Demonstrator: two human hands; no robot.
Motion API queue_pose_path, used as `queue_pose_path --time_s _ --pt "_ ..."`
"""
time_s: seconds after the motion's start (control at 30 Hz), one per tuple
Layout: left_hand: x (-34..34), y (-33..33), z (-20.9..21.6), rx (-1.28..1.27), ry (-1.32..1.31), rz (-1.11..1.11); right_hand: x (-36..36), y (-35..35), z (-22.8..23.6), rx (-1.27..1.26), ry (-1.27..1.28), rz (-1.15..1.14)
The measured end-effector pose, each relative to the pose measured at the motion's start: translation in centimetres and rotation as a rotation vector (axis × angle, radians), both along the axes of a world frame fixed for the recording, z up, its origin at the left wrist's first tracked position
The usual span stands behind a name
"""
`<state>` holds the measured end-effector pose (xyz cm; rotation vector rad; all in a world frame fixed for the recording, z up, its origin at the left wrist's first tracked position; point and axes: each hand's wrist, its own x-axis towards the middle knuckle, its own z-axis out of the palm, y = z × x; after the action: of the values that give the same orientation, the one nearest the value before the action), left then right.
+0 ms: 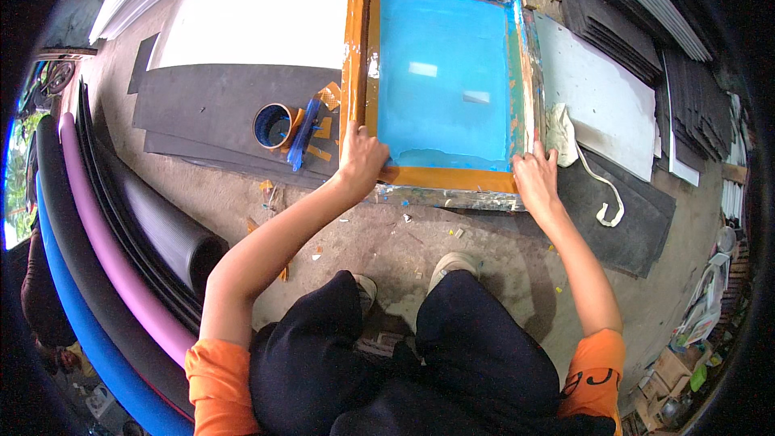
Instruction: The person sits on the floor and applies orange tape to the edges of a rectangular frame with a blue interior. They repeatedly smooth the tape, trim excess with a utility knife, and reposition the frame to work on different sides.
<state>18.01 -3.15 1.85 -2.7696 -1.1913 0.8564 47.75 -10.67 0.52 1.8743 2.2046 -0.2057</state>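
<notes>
Your L sleeve [219, 387] is orange & a bit creased; your R sleeve [601, 355] matches, w/ blk lettering [593, 381] on it (rounded strokes). You've got baggy, v. dk trousers [484, 331] & pale, round-toed shoes [456, 262]. Your L hand [365, 155] & R hand [536, 175] are bare.

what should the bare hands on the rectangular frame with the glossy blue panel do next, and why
Perhaps firm both grips evenly before shifting anything: the bare left hand and bare right hand are at the near corners of the rectangular, brown-taped frame, with no hand on its far side, so uneven pulling could skew it.
</notes>
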Motion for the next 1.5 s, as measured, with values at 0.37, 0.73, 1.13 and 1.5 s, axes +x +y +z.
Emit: queue_pose_path --time_s 0.37,0.73,1.13,1.5 --pt "-1.0 1.3 -1.3 -0.032 0.041 -0.098 -0.1 0.3 1.4 0.144 0.031 -0.132" --pt "9.3 3.0 -3.6 -0.058 -0.614 -1.039 3.0 -1.8 -5.3 0.470 0.716 -0.554" --pt "15.1 0.2 -6.1 -0.051 -0.631 -0.924 3.0 -2.0 -5.2 0.482 0.647 -0.539" --pt "15.6 0.0 -6.3 -0.031 -0.741 -0.864 2.9 -1.7 -5.3 0.506 0.583 -0.525"
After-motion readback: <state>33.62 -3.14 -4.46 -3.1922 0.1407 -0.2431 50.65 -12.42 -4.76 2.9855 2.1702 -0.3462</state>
